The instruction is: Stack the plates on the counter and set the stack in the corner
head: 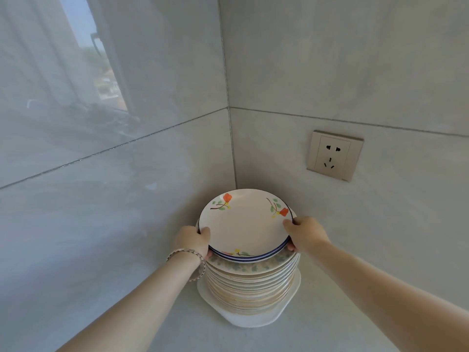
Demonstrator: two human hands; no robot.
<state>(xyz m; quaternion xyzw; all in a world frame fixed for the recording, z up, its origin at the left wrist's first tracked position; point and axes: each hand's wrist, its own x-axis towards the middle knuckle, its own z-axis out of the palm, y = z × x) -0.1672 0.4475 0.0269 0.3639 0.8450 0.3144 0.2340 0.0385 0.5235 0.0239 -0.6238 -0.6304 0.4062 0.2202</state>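
Plates (250, 280) stand in a tall stack on the counter (157, 326), tight in the corner (234, 182), left hand (194, 241) and right hand (305, 232) clamped on opposite rims of the top few; likely heavy, glazed, slippery and breakable, best gripped low under the base

Top plate (245, 224): glazed ceramic by its look, glossy and smooth, with painted flowers and a blue rim line. Stack (251, 283) beneath it: glazed cream edges, some tinted dull gold. Base dish (253, 318) under the stack: plain white, smooth. Wall tiles (101, 174) left of the stack: high gloss, mirror-like. Socket (335, 154) right of the stack: beige plastic, satin. Worktop (228, 339) around the stack: pale grey, smooth, matt.
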